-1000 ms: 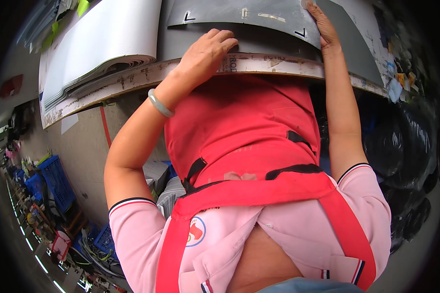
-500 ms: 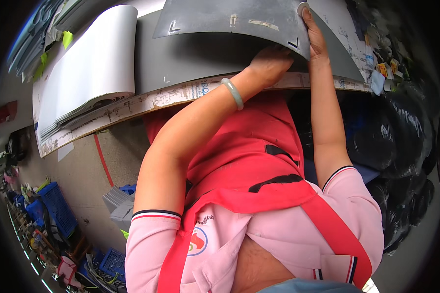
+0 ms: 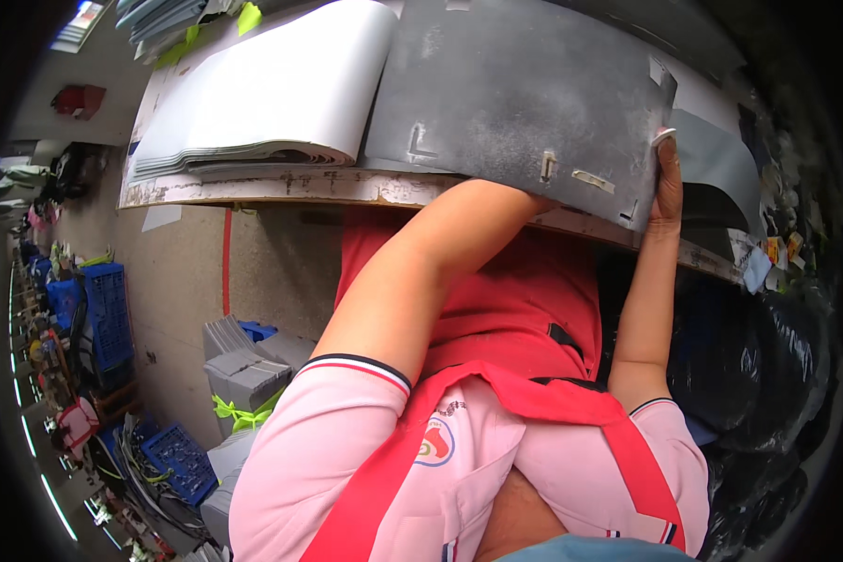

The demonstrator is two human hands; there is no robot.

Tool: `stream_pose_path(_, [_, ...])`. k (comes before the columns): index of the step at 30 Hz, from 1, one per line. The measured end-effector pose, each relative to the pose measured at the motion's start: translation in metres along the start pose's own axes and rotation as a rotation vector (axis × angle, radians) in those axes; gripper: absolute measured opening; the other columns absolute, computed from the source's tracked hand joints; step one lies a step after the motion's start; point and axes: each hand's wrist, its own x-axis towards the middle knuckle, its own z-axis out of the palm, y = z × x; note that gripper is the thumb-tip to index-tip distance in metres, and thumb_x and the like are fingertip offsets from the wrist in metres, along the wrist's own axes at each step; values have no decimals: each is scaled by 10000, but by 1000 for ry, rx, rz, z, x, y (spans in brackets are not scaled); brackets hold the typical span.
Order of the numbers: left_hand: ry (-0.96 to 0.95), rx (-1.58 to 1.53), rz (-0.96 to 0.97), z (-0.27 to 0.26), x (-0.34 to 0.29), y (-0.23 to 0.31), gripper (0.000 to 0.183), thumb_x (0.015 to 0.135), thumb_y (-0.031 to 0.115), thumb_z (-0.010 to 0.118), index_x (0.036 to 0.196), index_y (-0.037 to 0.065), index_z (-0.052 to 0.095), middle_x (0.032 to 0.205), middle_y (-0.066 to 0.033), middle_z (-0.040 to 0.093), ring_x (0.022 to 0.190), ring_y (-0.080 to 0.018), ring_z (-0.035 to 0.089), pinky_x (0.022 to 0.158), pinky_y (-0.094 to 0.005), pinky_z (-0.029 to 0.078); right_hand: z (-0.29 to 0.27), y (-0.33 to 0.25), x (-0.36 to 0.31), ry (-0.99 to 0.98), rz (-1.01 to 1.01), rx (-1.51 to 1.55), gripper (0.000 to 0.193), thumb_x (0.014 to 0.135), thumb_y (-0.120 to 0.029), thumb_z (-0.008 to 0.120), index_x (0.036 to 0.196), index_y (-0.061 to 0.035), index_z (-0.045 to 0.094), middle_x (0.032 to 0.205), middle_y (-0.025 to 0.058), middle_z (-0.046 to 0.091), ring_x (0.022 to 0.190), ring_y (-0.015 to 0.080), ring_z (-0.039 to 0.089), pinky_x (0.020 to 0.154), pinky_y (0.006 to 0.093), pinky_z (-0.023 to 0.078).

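A dark grey template board [image 3: 525,94], with small slots and L-shaped corner marks, is tilted over the near edge of the worktable. My right hand [image 3: 667,183] grips its right edge, fingers closed round it. By the fingertips shows a small white rounded piece [image 3: 663,135], too little seen to name. My left forearm [image 3: 468,229] runs in under the board's near edge, so the left hand is hidden and what it touches cannot be seen. Right of the board, a grey sheet [image 3: 717,155] lies on the table.
A folded stack of white-faced sheets [image 3: 262,89] lies left of the board on the worn worktable [image 3: 384,187]. Black plastic bags [image 3: 754,365] fill the space below right. Grey bundles with a green tie [image 3: 244,370] and blue crates [image 3: 108,314] stand on the floor at left.
The board has come down nearer to me and tilted, its face now toward me, covering my left hand, which showed at its near edge before. My right hand keeps its edge. The view has shifted.
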Motion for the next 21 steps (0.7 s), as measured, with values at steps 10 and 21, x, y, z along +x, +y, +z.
stream_pose_path(10, [269,96,-251,-117,97,-87,270,921,171,563,1086,-10,674,999,-212,691,930,-330,672,831,-468,517,15,-7,-8,238,-229,-323,528,975,-432,644,1338,-57,563,1278,70,632,1144,205,614,968,363,513])
stream_pose_path(21, [847,214,-791,-450,-5,-206,316,906,218,679,1043,-66,699,889,-137,713,721,-233,704,598,-384,587,0,-20,-7,-108,-97,63,296,991,-316,627,1206,-115,600,1239,97,644,1138,244,629,986,418,533])
